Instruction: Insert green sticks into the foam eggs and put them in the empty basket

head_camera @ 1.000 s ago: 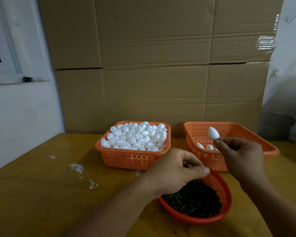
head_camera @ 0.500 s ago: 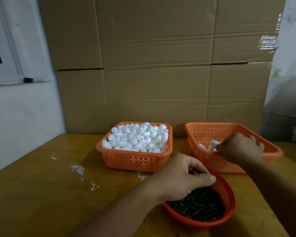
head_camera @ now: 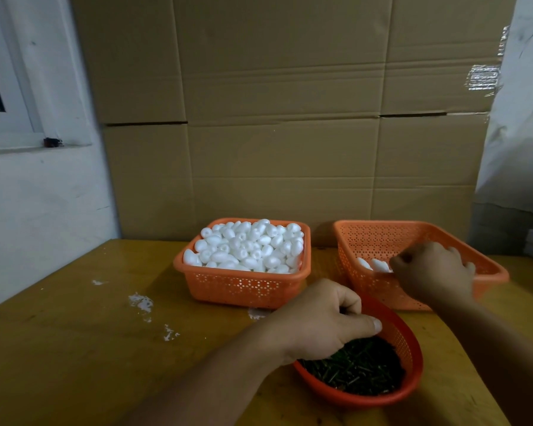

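While the left hand (head_camera: 317, 321) digs into the round basket of green sticks (head_camera: 359, 368) at the lower right of the frame, the right hand (head_camera: 433, 272) has dropped down into the receiving basket (head_camera: 382, 238) at centre right. A second ago that right hand was holding a finished foam egg up in the air above the basket rim; now it's low inside, knuckles up, next to the couple of eggs (head_camera: 376, 265) already lying there. So that one is basically delivered (or about to be). Whether the fingers have let go I honestly can't tell, since the back of the hand hides them.

Left hand's fingers are curled with the thumb pressed forward, looks like it's pinching up a stick, though the stick itself isn't visible. It barely moved over that second.

Full basket of plain eggs (head_camera: 246, 250) sits mid-frame, piled to the rim, so my guess is this job's only just started. Next up is probably a fresh egg.
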The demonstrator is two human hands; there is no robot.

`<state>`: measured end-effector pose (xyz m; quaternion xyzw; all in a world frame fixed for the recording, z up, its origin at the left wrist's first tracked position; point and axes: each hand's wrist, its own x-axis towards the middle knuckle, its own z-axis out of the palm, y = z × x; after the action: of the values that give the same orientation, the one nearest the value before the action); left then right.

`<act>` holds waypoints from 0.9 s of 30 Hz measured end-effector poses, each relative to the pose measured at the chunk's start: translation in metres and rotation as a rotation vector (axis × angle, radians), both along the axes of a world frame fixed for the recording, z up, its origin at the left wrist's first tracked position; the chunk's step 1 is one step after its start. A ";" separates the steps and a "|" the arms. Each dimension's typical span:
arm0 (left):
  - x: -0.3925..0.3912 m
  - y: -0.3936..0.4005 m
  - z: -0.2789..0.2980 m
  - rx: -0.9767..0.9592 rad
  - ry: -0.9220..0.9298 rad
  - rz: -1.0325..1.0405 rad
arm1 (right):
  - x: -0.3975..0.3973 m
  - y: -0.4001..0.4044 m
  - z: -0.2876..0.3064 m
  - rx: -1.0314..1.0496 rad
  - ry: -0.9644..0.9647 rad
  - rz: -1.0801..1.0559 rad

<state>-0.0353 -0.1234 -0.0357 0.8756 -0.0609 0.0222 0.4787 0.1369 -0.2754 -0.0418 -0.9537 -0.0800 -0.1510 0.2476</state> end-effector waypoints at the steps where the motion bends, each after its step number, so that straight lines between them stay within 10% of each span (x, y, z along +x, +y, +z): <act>1: 0.000 0.001 0.000 0.000 -0.008 0.012 | -0.006 0.000 0.000 0.042 -0.020 0.026; 12: 0.010 0.044 0.015 0.207 -0.201 0.358 | -0.093 -0.005 -0.005 0.381 -0.228 0.420; 27: 0.039 0.103 0.028 0.703 -0.126 0.499 | -0.109 0.001 -0.018 0.174 -0.091 0.481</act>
<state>0.0040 -0.0199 -0.0077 0.9702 0.1195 0.1686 0.1266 0.0275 -0.2748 -0.0594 -0.8745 -0.3025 -0.1369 0.3535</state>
